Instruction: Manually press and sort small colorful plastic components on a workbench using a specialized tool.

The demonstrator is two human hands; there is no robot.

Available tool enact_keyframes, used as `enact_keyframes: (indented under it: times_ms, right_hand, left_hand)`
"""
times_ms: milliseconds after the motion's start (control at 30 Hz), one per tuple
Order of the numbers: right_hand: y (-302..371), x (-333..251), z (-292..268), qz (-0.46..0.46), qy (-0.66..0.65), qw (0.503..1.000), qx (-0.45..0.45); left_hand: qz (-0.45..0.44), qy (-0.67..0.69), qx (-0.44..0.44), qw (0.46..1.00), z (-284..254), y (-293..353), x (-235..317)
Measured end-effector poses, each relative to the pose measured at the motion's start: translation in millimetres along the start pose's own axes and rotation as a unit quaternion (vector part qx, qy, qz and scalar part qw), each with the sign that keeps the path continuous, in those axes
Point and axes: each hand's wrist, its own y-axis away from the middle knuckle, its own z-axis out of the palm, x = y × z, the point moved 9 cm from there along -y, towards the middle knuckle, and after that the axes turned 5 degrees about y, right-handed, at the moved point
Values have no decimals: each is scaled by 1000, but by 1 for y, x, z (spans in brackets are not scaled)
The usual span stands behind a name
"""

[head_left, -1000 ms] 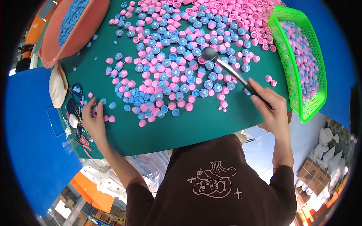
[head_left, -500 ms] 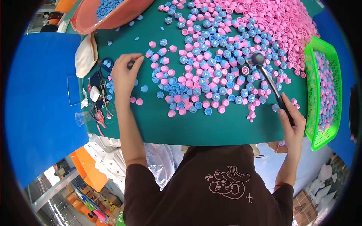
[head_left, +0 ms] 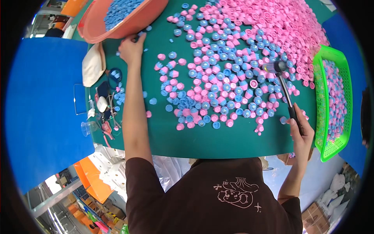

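Right hand clamped on the black handle of a small mallet, head over the pink and blue caps. Left hand lies loosely curled, holding nothing I can see, beside the orange basin. My worry: a skewed strike scatters caps off the green mat.

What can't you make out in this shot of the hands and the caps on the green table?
Head view only:
- Fingers of the left hand: their tips meet the rim of the orange plastic basin, so any cap held is hidden.
- Head of the black-handled mallet: blurred.
- Orange basin: cut off by the top edge.
- Small clutter by the white cloth pouch: too small.
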Motion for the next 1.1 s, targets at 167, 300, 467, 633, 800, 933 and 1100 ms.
enact_keyframes:
  times_ms: [167, 300, 467, 633, 800, 933, 1100]
  right_hand:
    - [-4, -4, 0, -20, 37, 999, 2]
    - [-2, -2, -6, -19, 31, 999, 13]
    - [-3, 7, -4, -14, 28, 999, 7]
    - [-1, 3, 2, -11, 27, 999, -14]
    - [4, 16, -7, -36, 29, 999, 1]
    - [2, 21, -13, -23, 13, 1000, 11]
    - [1, 11, -5, -55, 17, 998, -6]
  left_hand:
    - [-71, -34, -3, 997, 3, -11, -16]
    - [-48, -24, -45, 998, 7, -20, -23]
    - [-74, -31, -41, 996, 11, -12, -12]
    - [-126, -44, 0, 991, -1, -8, -16]
    - [-1, 111, -54, 992, -24, 27, 43]
    - [131, 268, -208, 932, -41, 124, 174]
    - [388, 328, -269, 819, -45, 207, 280]
